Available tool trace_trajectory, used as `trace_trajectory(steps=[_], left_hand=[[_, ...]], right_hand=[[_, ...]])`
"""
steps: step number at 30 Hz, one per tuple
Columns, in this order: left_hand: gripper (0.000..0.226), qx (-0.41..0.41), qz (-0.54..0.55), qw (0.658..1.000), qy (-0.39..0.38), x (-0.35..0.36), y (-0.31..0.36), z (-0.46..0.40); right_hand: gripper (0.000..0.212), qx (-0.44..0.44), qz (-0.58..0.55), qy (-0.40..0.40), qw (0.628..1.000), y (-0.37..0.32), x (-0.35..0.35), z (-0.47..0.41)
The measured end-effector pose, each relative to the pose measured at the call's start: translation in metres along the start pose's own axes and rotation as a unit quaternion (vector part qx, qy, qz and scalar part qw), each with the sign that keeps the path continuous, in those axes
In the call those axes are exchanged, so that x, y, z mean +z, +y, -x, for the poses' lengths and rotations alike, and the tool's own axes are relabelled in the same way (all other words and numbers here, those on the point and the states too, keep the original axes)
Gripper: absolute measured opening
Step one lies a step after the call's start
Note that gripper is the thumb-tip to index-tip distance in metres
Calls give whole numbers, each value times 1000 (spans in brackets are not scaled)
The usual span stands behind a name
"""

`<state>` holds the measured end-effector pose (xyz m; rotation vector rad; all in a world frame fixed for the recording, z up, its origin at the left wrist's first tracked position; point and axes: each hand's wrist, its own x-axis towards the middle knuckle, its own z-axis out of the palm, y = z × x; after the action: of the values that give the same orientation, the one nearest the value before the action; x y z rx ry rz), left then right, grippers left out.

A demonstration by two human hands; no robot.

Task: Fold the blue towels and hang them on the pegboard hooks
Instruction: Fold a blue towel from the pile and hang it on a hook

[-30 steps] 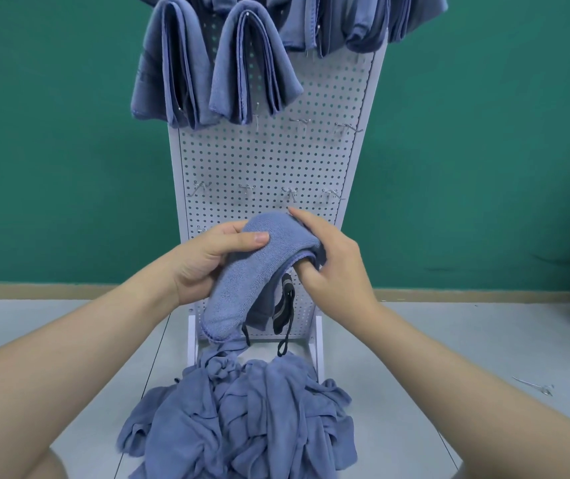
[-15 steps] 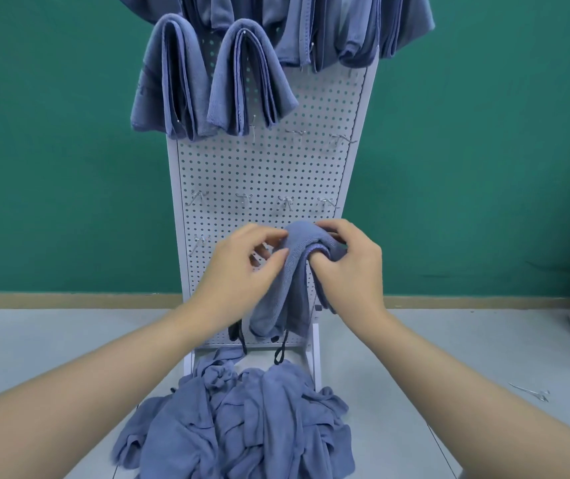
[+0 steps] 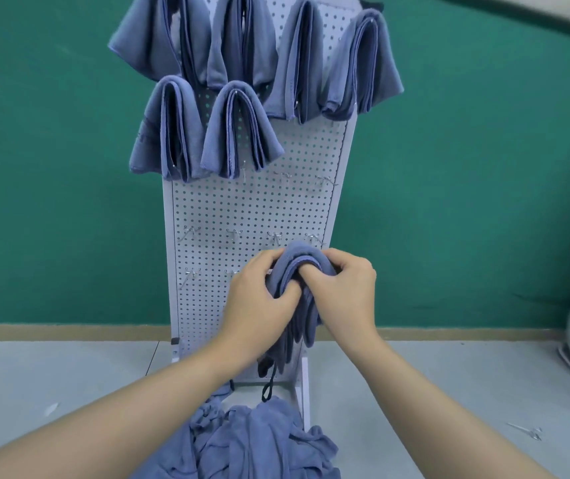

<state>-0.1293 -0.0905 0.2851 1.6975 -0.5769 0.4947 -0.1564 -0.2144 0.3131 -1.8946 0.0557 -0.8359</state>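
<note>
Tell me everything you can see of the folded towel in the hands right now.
The folded towel is blue, soft terry-like cloth, doubled into several layers with the rounded fold on top and the ends hanging down. It is held in front of the lower pegboard, near the bare hooks. The left hand grips its left side, the right hand its right, fingers tucked between layers. A dark loop dangles below it.

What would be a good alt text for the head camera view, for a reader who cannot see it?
Both hands, left hand and right hand, grip a folded blue towel in front of a white pegboard. Six folded towels hang above; a pile of unfolded towels lies below.
</note>
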Motion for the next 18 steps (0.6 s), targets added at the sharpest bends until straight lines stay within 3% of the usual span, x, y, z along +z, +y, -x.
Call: trace_trajectory(steps=[12, 18], left_hand=[[34, 62, 2, 994, 89, 6, 62, -122], [37, 79, -15, 994, 76, -15, 98, -187]], right_hand=[[35, -118, 43, 47, 991, -65, -8, -112], [23, -182, 35, 36, 982, -100, -18, -179]])
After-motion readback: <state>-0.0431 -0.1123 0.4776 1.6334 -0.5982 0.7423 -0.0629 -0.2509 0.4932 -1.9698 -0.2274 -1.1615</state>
